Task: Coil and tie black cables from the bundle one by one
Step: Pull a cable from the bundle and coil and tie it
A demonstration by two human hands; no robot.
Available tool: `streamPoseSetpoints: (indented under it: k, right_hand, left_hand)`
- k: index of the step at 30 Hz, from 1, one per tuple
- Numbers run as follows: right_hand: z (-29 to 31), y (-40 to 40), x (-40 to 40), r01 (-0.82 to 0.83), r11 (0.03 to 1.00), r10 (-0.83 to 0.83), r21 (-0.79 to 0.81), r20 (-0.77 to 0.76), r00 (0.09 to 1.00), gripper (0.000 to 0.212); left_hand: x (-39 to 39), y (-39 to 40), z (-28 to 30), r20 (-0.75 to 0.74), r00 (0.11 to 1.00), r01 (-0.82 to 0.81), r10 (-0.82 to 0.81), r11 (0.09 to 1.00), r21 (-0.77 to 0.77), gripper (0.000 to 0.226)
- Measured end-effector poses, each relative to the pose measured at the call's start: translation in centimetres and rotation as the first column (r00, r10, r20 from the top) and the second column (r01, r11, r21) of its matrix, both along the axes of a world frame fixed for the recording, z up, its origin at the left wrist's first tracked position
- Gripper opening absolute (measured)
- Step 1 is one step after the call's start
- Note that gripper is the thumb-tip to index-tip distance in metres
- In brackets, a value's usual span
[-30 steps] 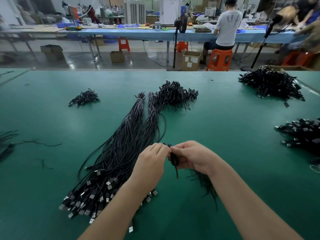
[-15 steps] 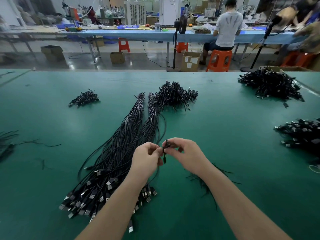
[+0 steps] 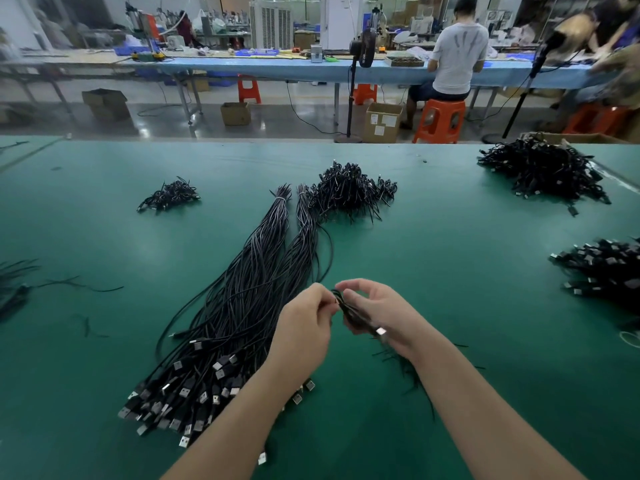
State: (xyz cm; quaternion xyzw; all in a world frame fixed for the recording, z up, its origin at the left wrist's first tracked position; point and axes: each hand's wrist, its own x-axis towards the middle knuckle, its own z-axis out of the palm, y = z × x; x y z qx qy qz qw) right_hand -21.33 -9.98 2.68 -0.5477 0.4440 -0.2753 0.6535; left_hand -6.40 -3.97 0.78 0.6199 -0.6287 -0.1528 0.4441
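Both hands meet just above the green counter, and between them sits one coiled black cable. The left hand has its fingers drawn narrow, pinching the near edge of the coil at its top. The right hand cups the coil from the other side, thumb and lower fingers curled round it, while its index finger arches loosely over the top. A silver plug of the cable pokes out below the right palm, slightly blurred.

Directly left of the left-hand fingers, and running out beyond them, lies the long bundle of black cables, its plug ends fanned out on the counter under the left forearm. Beyond the fingers, past the far tip of the bundle, sits a heap of coiled cables. A smaller heap lies far off to the left of the fingers, and two more dark heaps lie well to the right. Loose black ties are scattered under the right wrist.
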Motion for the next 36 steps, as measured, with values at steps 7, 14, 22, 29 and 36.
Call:
streamPoseSetpoints:
  k: [7, 14, 22, 29, 36]
  right_hand:
    - [-0.5, 0.4, -0.6, -0.168, 0.85, 0.057, -0.5, -0.23, 0.971, 0.04]
    - [-0.5, -0.2, 0.0, -0.003, 0.902, -0.087, -0.432, -0.188, 0.978, 0.013]
    - [0.2, -0.7, -0.4, -0.074, 0.996, 0.081, 0.048, -0.184, 0.98, 0.036]
    - [-1.2, -0.8, -0.9, -0.15, 0.839, -0.114, -0.522, -0.439, 0.891, 0.044]
    - [-1.5, 0.1, -0.3, -0.224, 0.727, -0.038, -0.649, -0.364, 0.931, 0.015]
  left_hand:
    - [1.0, -1.0, 0.1, -0.471, 0.862, 0.01, 0.185, 0.925, 0.38, 0.016]
    - [0.1, -0.3, 0.1, -0.111, 0.993, -0.023, 0.042, 0.986, 0.165, 0.026]
    - [-0.2, 0.4, -0.9, 0.159, 0.981, 0.125, -0.108, 0.987, -0.097, 0.014]
    - [0.9, -0.6, -0.7, -0.263, 0.957, -0.03, 0.121, 0.946, 0.323, 0.022]
    - [1.0, -0.5, -0.1, -0.387, 0.911, 0.008, 0.141, 0.934, 0.357, 0.013]
